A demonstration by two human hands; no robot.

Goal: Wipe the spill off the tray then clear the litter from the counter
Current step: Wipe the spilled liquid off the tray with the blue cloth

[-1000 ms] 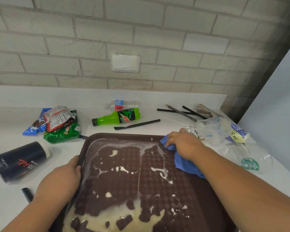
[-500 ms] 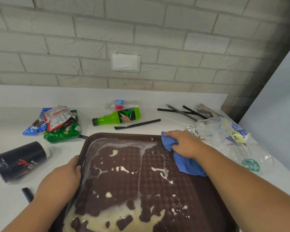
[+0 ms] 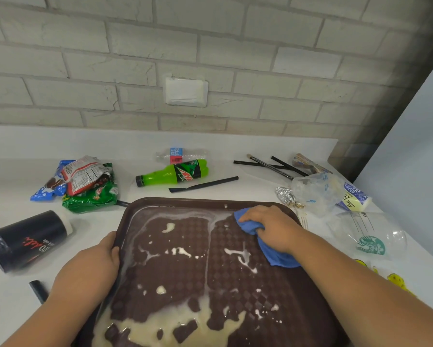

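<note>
Tray [image 3: 160, 202] milky; right hand [image 3: 273, 227] presses blue cloth [image 3: 276, 256], left hand [image 3: 90, 269] grips rim; Mtn Dew bottle [image 3: 173, 172], Starbucks cup [image 3: 368, 236].

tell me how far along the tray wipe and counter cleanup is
Done: almost nothing. In hand: the right hand presses a blue cloth at the tray's far right corner while the left hand steadies its edge. Left: milky spill across most of it, plus the green bottle, wrappers and cups on the counter.
</note>
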